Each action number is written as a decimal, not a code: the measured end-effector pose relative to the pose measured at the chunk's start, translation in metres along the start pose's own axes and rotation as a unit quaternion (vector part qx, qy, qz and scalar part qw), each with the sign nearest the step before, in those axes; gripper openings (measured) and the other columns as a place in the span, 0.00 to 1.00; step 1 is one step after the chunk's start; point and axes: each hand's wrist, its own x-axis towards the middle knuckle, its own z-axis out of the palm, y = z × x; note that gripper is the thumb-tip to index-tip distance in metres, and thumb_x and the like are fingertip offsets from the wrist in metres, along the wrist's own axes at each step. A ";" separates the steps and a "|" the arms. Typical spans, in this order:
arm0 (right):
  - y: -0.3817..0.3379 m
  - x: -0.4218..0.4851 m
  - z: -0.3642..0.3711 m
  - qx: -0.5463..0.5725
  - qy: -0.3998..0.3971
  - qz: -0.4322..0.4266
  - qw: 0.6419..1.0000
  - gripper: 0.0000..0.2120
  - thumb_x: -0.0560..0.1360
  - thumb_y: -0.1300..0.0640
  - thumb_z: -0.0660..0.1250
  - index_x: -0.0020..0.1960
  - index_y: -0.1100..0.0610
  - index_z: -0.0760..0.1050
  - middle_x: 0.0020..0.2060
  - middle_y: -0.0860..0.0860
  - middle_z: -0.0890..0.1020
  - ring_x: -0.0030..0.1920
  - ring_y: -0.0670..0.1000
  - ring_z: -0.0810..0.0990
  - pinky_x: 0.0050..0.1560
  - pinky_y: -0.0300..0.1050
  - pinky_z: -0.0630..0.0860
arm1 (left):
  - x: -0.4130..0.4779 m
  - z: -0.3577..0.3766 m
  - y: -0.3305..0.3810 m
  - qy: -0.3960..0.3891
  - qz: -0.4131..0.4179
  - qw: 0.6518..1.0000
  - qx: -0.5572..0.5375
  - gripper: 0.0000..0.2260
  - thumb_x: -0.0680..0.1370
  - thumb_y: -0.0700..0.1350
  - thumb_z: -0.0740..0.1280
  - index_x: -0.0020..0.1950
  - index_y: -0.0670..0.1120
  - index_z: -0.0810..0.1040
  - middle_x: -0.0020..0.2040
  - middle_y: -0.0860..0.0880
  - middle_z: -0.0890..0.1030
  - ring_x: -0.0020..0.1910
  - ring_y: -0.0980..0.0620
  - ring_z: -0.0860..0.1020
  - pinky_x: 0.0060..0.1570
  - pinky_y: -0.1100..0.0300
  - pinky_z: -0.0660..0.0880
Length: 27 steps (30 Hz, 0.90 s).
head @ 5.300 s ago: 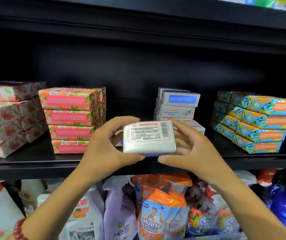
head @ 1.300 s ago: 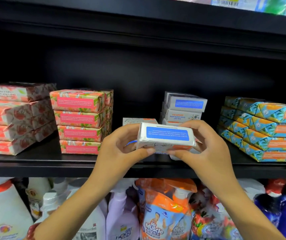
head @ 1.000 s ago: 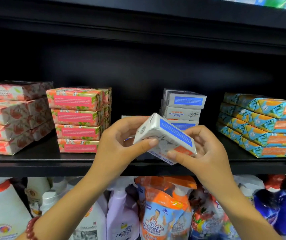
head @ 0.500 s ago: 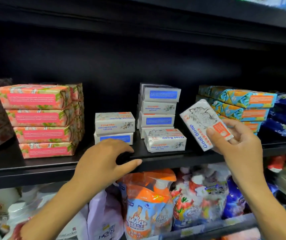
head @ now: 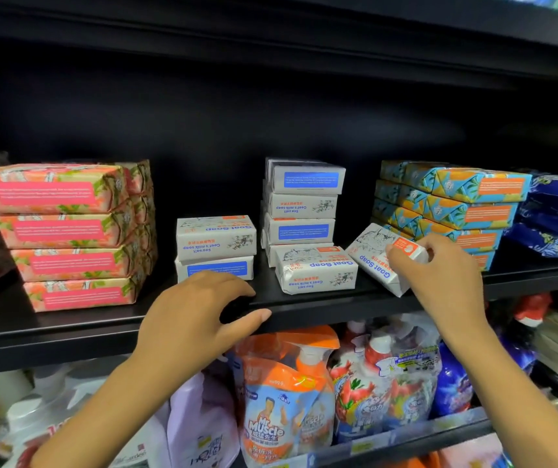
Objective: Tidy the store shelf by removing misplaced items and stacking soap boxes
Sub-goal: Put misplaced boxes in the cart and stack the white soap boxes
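One Goat Soap box (head: 370, 251), tilted, low corner at the shelf (head: 68, 327) front, pinched in my right grip (head: 439, 275); just beside it, one flat white box (head: 314, 270) before a white stack (head: 302, 204). My left grip (head: 196, 319) rests slack on the shelf edge, holding nothing.

Tilted white soap box (head: 373, 261) in right hand's (head: 439, 275) grip, above shelf edge (head: 68, 336).

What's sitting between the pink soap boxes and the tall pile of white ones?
In the head view, a short pile of two white Goat Soap boxes stands between the pink stack and the tall white pile.
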 end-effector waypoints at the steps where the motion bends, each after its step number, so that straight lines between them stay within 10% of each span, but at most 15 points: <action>1: 0.000 0.001 0.001 -0.017 0.003 -0.006 1.000 0.17 0.73 0.52 0.68 0.32 0.57 0.64 0.26 0.48 0.69 0.27 0.47 0.65 0.27 0.44 0.56 | 0.000 0.000 0.000 0.000 0.001 1.000 -0.001 0.20 0.72 0.66 0.58 0.47 0.56 0.82 0.44 0.61 0.82 0.43 0.57 0.81 0.32 0.63 0.74; 10: 0.013 0.002 0.007 -0.095 0.047 -0.020 0.994 0.11 0.74 0.53 0.65 0.42 0.62 0.77 0.39 0.56 0.81 0.40 0.57 0.77 0.33 0.46 0.67 | 0.000 0.001 -0.001 0.007 0.013 1.000 0.009 0.20 0.72 0.66 0.58 0.47 0.55 0.82 0.44 0.60 0.83 0.43 0.56 0.81 0.31 0.62 0.75; 13: -0.005 -0.007 0.009 -0.061 0.081 -0.165 0.981 0.13 0.75 0.51 0.64 0.50 0.60 0.78 0.45 0.53 0.80 0.48 0.54 0.77 0.42 0.42 0.68 | -0.001 0.001 -0.001 0.008 0.011 1.000 0.007 0.20 0.72 0.66 0.58 0.47 0.54 0.82 0.43 0.60 0.83 0.43 0.56 0.81 0.31 0.62 0.75; 19: -0.036 -0.031 0.036 -0.078 -0.157 -0.316 0.932 0.36 0.69 0.32 0.57 0.65 0.57 0.72 0.62 0.51 0.77 0.63 0.51 0.73 0.62 0.42 0.63 | -0.002 0.000 -0.002 0.006 0.010 1.000 0.013 0.20 0.72 0.66 0.58 0.48 0.55 0.83 0.44 0.59 0.83 0.43 0.56 0.82 0.32 0.62 0.75; 27: -0.027 -0.041 0.037 -0.074 -0.075 -0.388 0.915 0.30 0.63 0.40 0.72 0.58 0.57 0.75 0.52 0.51 0.78 0.53 0.51 0.73 0.48 0.45 0.73 | -0.006 -0.001 -0.004 -0.007 0.021 1.000 0.010 0.22 0.72 0.66 0.59 0.51 0.54 0.83 0.48 0.57 0.84 0.45 0.54 0.83 0.35 0.58 0.79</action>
